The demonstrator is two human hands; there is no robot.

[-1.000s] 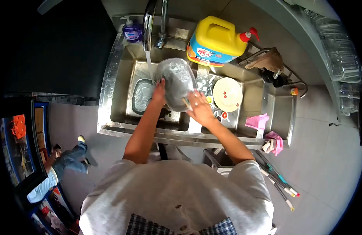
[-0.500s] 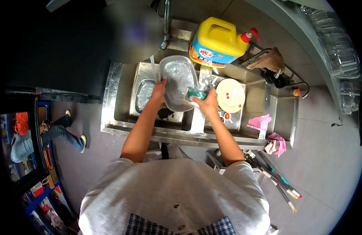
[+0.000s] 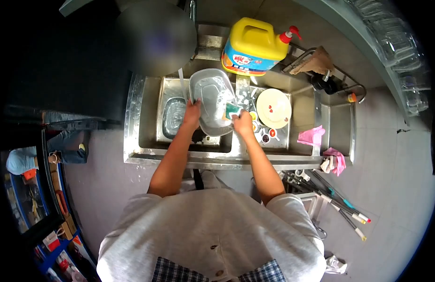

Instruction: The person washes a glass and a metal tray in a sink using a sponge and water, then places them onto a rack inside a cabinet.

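Over the left basin of a metal sink (image 3: 132, 136), my left hand (image 3: 192, 114) grips the left rim of a clear plastic container (image 3: 210, 101), with white suds inside. At the container's right side, my right hand (image 3: 243, 123) holds a green and yellow sponge (image 3: 233, 110) against it. Another clear container (image 3: 174, 117) lies in the left basin. In the right basin are a cream plate (image 3: 274, 109) with small red bits on it and small cups (image 3: 266, 138) holding red and dark contents.
A yellow detergent jug (image 3: 255, 44) with a red pump stands behind the sink. Pink cloths (image 3: 311, 136) hang over the right divider and front edge. A wire rack (image 3: 351, 82) is at the back right. Poles (image 3: 342, 202) lie on the floor. Another person (image 3: 22, 161) is at far left.
My right hand has moved slightly left and down with the sponge, which now lies further over the container's inside. The small cups show more. The person at left has shifted.
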